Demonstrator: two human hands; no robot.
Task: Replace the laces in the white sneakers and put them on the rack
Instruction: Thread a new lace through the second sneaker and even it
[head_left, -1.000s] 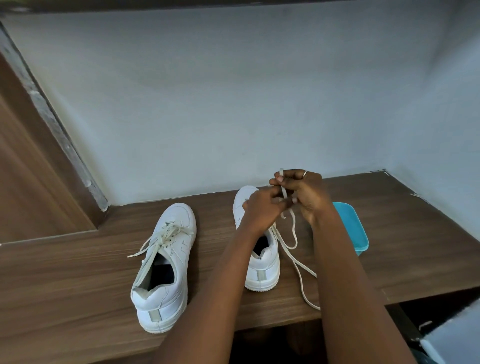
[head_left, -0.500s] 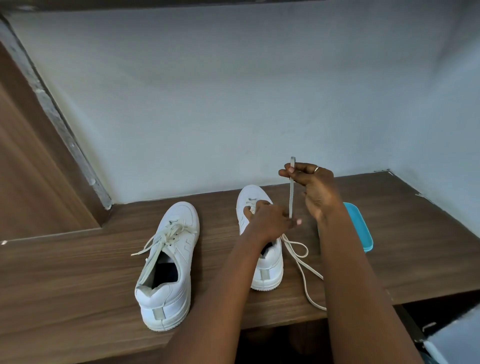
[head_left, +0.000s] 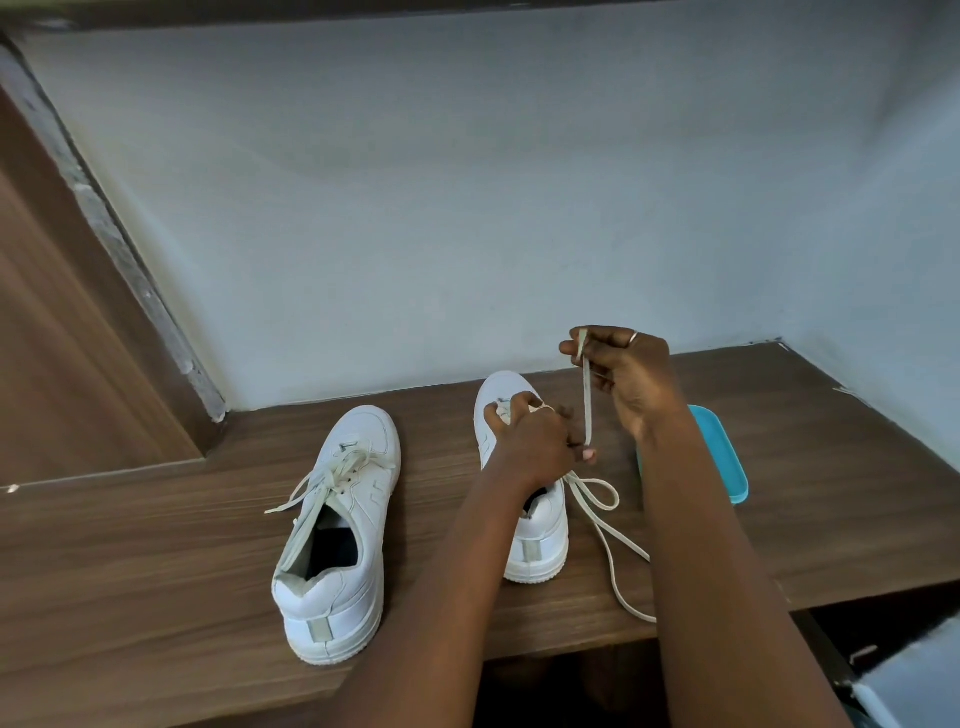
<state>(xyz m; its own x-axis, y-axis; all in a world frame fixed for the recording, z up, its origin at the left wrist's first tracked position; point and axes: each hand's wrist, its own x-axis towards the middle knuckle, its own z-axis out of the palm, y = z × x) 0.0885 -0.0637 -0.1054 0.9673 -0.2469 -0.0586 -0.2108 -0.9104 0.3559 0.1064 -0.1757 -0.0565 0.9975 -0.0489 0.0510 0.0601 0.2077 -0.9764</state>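
Note:
Two white sneakers stand on a wooden shelf (head_left: 156, 545), toes toward the wall. The left sneaker (head_left: 337, 535) is laced, its lace ends loose. My left hand (head_left: 535, 441) lies over the middle of the right sneaker (head_left: 537, 540), fingers curled on its upper and lace. My right hand (head_left: 623, 379) is raised above that shoe and pinches one end of an off-white lace (head_left: 587, 400), pulled taut and upright. The rest of the lace loops on the shelf to the right of the shoe and runs toward the front edge.
A turquoise tray (head_left: 722, 457) lies on the shelf just right of my right forearm. A pale wall closes the back and right side. A wooden panel rises at the left. The shelf's front edge runs under my forearms.
My right hand has lifted away from my left hand, drawing the lace end up and taut. My left hand has dropped onto the right sneaker.

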